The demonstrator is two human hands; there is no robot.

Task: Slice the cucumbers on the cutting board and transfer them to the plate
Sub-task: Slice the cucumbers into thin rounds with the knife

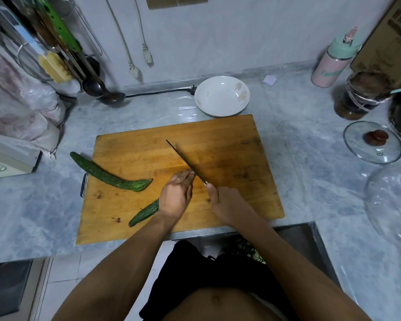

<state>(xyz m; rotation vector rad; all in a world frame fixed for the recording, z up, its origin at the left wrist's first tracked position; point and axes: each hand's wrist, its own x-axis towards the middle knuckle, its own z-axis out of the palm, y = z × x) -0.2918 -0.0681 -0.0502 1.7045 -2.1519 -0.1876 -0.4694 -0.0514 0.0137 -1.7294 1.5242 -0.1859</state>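
left hand (175, 196) pins the nearer dark green bumpy cucumber (145, 213) on the wooden cutting board (229, 154), fingers curled over its far end. its long axis runs near-left to far-right, mostly hidden under the hand. right hand (222, 202) grips the black-bladed knife (185, 162), blade touching the left fingertips, crossing the cucumber axis. second cucumber (107, 174) lies left, overhanging the board onto the grey marble worktop (322, 181). white plate (222, 96) sits just behind the board, empty. the pink bottle (332, 63) has lettering i can't read.
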